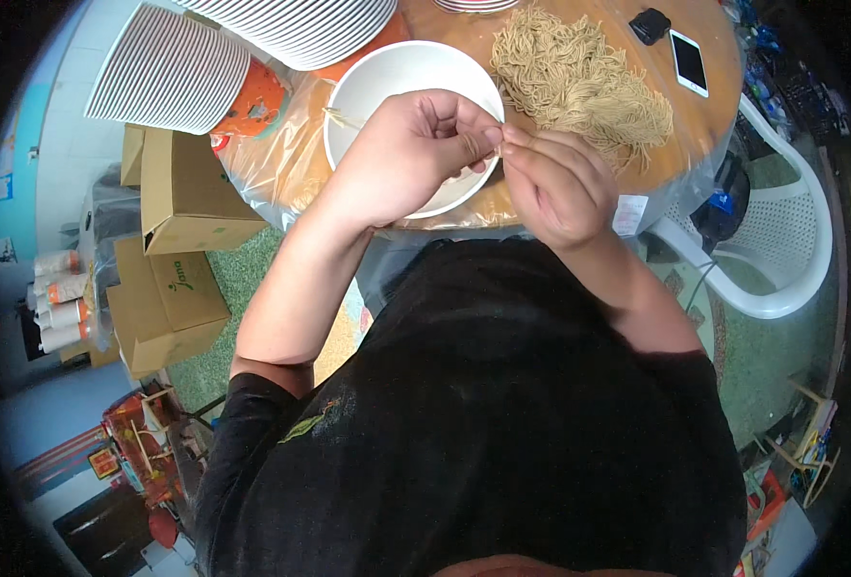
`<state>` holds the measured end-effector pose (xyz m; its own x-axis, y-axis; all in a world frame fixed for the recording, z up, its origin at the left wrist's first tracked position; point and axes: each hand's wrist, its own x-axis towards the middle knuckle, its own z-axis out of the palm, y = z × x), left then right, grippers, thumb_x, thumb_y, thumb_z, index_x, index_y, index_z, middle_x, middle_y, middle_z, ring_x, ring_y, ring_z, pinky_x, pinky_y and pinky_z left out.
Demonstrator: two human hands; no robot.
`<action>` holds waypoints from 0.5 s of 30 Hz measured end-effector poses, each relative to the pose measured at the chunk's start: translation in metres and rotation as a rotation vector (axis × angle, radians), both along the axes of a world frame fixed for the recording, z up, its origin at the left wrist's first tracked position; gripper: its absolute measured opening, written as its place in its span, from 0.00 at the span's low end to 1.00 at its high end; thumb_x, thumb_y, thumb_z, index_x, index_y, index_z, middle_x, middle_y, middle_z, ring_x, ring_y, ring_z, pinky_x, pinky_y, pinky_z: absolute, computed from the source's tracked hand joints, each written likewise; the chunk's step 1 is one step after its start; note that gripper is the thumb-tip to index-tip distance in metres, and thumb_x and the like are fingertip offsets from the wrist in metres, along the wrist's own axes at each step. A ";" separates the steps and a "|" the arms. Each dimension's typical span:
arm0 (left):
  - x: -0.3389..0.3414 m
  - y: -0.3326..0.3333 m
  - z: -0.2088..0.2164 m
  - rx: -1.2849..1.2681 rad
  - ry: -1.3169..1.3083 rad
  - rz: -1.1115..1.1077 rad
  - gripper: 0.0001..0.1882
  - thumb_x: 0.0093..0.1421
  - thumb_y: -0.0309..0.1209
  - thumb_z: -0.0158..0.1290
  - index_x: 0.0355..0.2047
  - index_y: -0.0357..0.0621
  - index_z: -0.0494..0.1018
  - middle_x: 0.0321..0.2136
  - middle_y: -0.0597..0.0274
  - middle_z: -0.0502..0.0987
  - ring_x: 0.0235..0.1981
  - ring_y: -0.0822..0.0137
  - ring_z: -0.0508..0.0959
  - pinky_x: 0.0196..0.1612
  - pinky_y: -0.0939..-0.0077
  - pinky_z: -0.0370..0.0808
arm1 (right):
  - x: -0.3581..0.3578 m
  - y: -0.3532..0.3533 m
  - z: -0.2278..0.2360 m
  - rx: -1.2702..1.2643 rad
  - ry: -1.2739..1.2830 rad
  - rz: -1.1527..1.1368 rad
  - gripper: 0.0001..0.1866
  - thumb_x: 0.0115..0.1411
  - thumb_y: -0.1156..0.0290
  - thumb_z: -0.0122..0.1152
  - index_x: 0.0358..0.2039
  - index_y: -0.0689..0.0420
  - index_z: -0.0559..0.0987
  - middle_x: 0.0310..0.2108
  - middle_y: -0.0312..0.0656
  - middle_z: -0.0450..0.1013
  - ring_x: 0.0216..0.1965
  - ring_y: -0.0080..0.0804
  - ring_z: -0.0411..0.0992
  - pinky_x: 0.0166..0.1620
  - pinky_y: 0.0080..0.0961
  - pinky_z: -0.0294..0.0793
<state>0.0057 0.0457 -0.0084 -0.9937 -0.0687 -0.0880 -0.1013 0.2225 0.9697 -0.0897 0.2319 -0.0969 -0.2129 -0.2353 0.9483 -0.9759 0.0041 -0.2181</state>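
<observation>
Two bare hands, left hand (411, 144) and right hand (565, 188), fingertip to fingertip above the right rim of a white bowl (392, 72)

Left grip: thumb and index finger closed to a pinch, other fingers curled; palm and wrist cross over the bowl. Right grip: likewise pinched at the fingertips, which touch those of the left; hand sits just right of the bowl. A small pale piece (499, 151) shows where the fingertips meet, held between them; most of it is hidden by the fingers.

Pale strands (341, 118) stick out past the left side of the left hand, over the bowl's left part and near its rim. Whether they join the small piece cannot be told, as the hand covers the stretch between.

Right of the bowl, just beyond the right hand: a tangled heap of tan strands (579, 87), some loose ends trailing near that hand. Farther right on the orange-brown surface (712, 120): a white phone (689, 63), dark screen up, with a small black object (650, 26) beside it.

Left of the bowl: two stacks of nested white-rimmed tubs, the nearer (175, 67) tipped on its side in this view, the other (296, 24) cut by the upper edge. Clear plastic sheet (272, 183) covers the surface.
</observation>
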 end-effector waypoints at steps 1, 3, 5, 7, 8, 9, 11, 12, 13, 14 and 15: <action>0.000 -0.002 0.001 0.039 -0.032 -0.021 0.05 0.77 0.26 0.62 0.47 0.38 0.85 0.38 0.69 0.86 0.38 0.78 0.81 0.44 0.79 0.79 | 0.001 0.000 0.001 0.000 0.002 -0.001 0.15 0.54 0.83 0.83 0.42 0.59 0.91 0.45 0.41 0.88 0.39 0.38 0.87 0.41 0.30 0.89; 0.001 -0.002 0.002 0.079 -0.064 -0.043 0.04 0.77 0.26 0.62 0.46 0.39 0.84 0.36 0.70 0.85 0.37 0.79 0.80 0.42 0.80 0.78 | 0.003 -0.001 0.004 -0.009 0.011 0.007 0.15 0.53 0.83 0.83 0.41 0.59 0.91 0.45 0.41 0.88 0.39 0.38 0.87 0.41 0.29 0.89; 0.003 -0.001 0.003 0.039 -0.062 -0.024 0.03 0.78 0.25 0.60 0.46 0.40 0.83 0.35 0.73 0.83 0.35 0.80 0.79 0.41 0.80 0.76 | 0.003 -0.002 0.004 -0.021 0.012 0.015 0.15 0.53 0.83 0.84 0.41 0.59 0.91 0.44 0.41 0.88 0.39 0.38 0.87 0.41 0.29 0.89; 0.002 -0.002 -0.006 0.041 -0.018 -0.013 0.03 0.78 0.25 0.60 0.45 0.40 0.82 0.35 0.74 0.83 0.35 0.80 0.78 0.39 0.82 0.74 | 0.002 -0.003 0.005 -0.031 0.012 0.027 0.15 0.52 0.82 0.84 0.41 0.59 0.90 0.44 0.40 0.88 0.39 0.38 0.87 0.41 0.29 0.89; 0.003 -0.003 -0.010 0.045 0.025 0.000 0.03 0.78 0.25 0.59 0.45 0.41 0.82 0.35 0.74 0.82 0.35 0.81 0.77 0.38 0.83 0.73 | 0.002 -0.004 0.005 -0.028 0.005 0.042 0.15 0.52 0.82 0.84 0.40 0.59 0.90 0.44 0.40 0.87 0.39 0.38 0.88 0.41 0.29 0.89; 0.004 -0.004 -0.013 0.045 0.026 0.002 0.03 0.78 0.25 0.59 0.45 0.41 0.82 0.35 0.74 0.82 0.35 0.81 0.77 0.38 0.83 0.73 | 0.002 -0.005 0.005 -0.025 -0.003 0.058 0.15 0.52 0.83 0.84 0.40 0.59 0.90 0.44 0.40 0.87 0.40 0.39 0.88 0.41 0.30 0.89; 0.003 -0.005 -0.013 0.024 0.041 0.000 0.03 0.79 0.26 0.58 0.45 0.42 0.81 0.35 0.75 0.81 0.33 0.83 0.75 0.35 0.85 0.70 | 0.000 -0.005 0.004 -0.045 0.010 0.079 0.15 0.51 0.83 0.84 0.40 0.59 0.89 0.44 0.40 0.87 0.40 0.39 0.87 0.41 0.30 0.89; 0.004 -0.004 -0.011 0.024 0.041 0.001 0.03 0.79 0.26 0.58 0.45 0.42 0.81 0.35 0.75 0.81 0.33 0.83 0.75 0.35 0.85 0.70 | 0.000 -0.006 0.003 -0.064 0.022 0.100 0.16 0.51 0.83 0.84 0.40 0.59 0.89 0.44 0.40 0.86 0.40 0.39 0.87 0.41 0.31 0.89; 0.005 -0.003 -0.008 0.031 0.018 0.022 0.03 0.80 0.27 0.58 0.46 0.43 0.80 0.34 0.76 0.80 0.32 0.83 0.74 0.34 0.85 0.69 | 0.000 -0.006 0.005 -0.063 0.021 0.102 0.16 0.51 0.83 0.84 0.40 0.59 0.89 0.44 0.40 0.86 0.40 0.39 0.87 0.41 0.31 0.89; 0.006 -0.003 -0.006 0.039 -0.005 0.043 0.04 0.80 0.28 0.58 0.46 0.43 0.80 0.34 0.76 0.80 0.31 0.84 0.73 0.33 0.85 0.68 | 0.000 -0.006 0.008 -0.036 0.008 0.114 0.16 0.52 0.84 0.83 0.41 0.58 0.88 0.44 0.40 0.86 0.40 0.39 0.87 0.41 0.31 0.89; 0.008 -0.003 -0.005 0.039 -0.006 0.044 0.04 0.80 0.28 0.58 0.46 0.43 0.80 0.34 0.76 0.80 0.31 0.84 0.73 0.33 0.85 0.68 | 0.000 -0.007 0.010 -0.009 -0.006 0.127 0.17 0.52 0.85 0.83 0.41 0.58 0.87 0.44 0.41 0.85 0.40 0.39 0.87 0.41 0.31 0.89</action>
